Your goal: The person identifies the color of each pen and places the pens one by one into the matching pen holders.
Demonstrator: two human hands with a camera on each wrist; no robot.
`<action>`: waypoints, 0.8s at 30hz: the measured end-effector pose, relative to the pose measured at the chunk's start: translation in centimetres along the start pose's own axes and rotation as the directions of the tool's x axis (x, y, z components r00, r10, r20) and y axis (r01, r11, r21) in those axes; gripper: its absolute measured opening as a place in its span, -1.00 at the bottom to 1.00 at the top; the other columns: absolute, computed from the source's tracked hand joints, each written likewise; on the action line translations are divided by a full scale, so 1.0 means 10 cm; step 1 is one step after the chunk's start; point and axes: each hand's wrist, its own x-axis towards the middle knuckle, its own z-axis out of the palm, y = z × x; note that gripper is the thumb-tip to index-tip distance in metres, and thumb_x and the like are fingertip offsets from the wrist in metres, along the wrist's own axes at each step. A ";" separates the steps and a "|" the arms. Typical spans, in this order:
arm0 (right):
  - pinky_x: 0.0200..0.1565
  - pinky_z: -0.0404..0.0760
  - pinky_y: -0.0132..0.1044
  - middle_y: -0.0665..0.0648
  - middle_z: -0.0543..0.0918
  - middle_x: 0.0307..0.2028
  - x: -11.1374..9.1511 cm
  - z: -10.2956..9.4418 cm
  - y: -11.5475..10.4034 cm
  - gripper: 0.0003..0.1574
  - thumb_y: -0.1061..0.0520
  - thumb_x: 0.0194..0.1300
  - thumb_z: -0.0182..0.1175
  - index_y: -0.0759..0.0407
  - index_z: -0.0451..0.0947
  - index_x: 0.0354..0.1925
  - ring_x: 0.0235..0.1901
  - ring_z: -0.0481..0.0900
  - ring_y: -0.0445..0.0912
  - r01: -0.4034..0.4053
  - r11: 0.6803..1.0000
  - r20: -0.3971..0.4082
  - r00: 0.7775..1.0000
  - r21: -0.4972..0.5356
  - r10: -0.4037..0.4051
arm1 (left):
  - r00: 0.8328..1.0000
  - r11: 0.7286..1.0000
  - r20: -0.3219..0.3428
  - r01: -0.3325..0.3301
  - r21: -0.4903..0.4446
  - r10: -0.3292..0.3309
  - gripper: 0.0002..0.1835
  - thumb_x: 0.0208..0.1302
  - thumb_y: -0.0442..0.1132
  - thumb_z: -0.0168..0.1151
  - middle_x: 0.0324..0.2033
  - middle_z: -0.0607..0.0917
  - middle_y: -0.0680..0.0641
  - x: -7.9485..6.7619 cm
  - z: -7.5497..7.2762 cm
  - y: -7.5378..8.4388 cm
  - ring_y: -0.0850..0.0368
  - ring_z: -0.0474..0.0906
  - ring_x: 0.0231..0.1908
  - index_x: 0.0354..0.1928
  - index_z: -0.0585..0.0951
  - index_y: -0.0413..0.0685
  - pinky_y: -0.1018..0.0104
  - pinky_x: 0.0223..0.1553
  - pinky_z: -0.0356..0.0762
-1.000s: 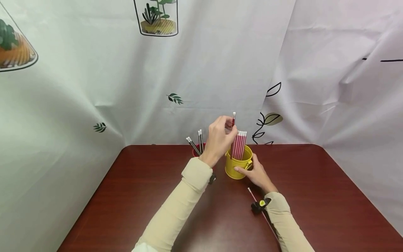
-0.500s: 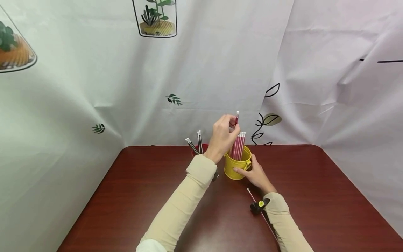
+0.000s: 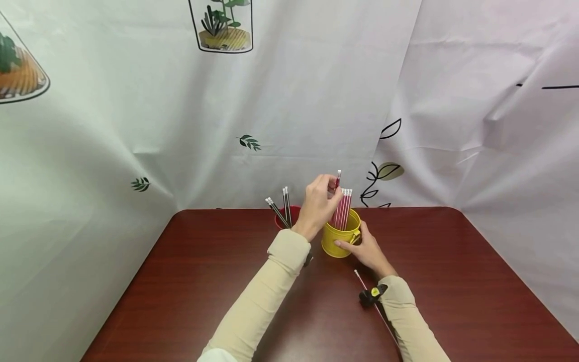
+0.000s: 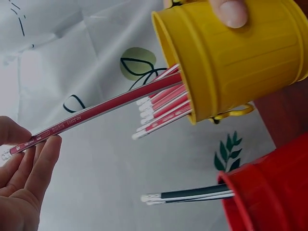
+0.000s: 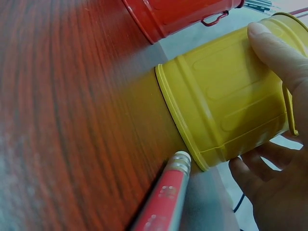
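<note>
My left hand pinches a red-and-white pencil near its eraser end, between thumb and fingers. The pencil's lower part passes inside the rim of a yellow metal pail. Several more red-and-white pencils stand in that pail with their white erasers up, leaning together on one side. Around the pail's right side my right hand holds it, the thumb lying along the front wall and the fingers behind. The point of the held pencil is hidden inside the pail.
Just left of the yellow pail stands a red pail with several black pencils, partly behind my left arm. One red pencil lies on the brown table, under my right wrist. A white printed curtain hangs behind.
My left hand shifted slightly right, then came down, and the pencil it pinches sits lower in the yellow pail. The right hand keeps its hold on the pail.
</note>
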 end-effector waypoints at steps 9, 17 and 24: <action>0.09 0.33 0.01 0.16 0.48 0.00 -0.01 0.00 -0.01 0.13 -0.32 -0.14 0.37 -0.01 0.06 0.27 -0.01 0.43 0.04 -0.001 1.000 -0.006 1.000 -0.013 0.001 | 0.999 0.998 0.020 0.043 0.049 -0.044 -0.90 0.14 -0.37 0.14 -0.38 0.56 -0.08 -0.19 0.08 -0.15 0.17 0.51 -0.36 -0.28 0.54 -0.24 0.55 -0.31 0.51; 0.06 0.35 -0.02 0.18 0.49 -0.01 0.00 0.01 0.00 0.09 -0.27 -0.12 0.38 0.02 0.08 0.25 -0.03 0.43 0.03 0.021 0.999 -0.019 1.000 -0.029 -0.021 | 0.997 0.994 0.012 0.073 0.084 -0.074 -0.92 0.12 -0.40 0.16 -0.44 0.55 -0.09 -0.41 0.17 -0.33 0.12 0.51 -0.40 -0.33 0.54 -0.25 0.46 -0.35 0.51; 0.06 0.35 -0.02 0.19 0.49 -0.01 0.01 0.01 0.02 0.07 -0.25 -0.10 0.38 0.05 0.10 0.24 -0.03 0.44 0.04 0.036 0.999 -0.020 0.999 -0.033 -0.036 | 0.993 0.989 0.023 0.117 0.087 -0.119 -0.94 0.12 -0.39 0.18 -0.44 0.55 -0.08 -0.51 0.23 -0.43 0.16 0.50 -0.41 -0.34 0.54 -0.23 0.48 -0.36 0.52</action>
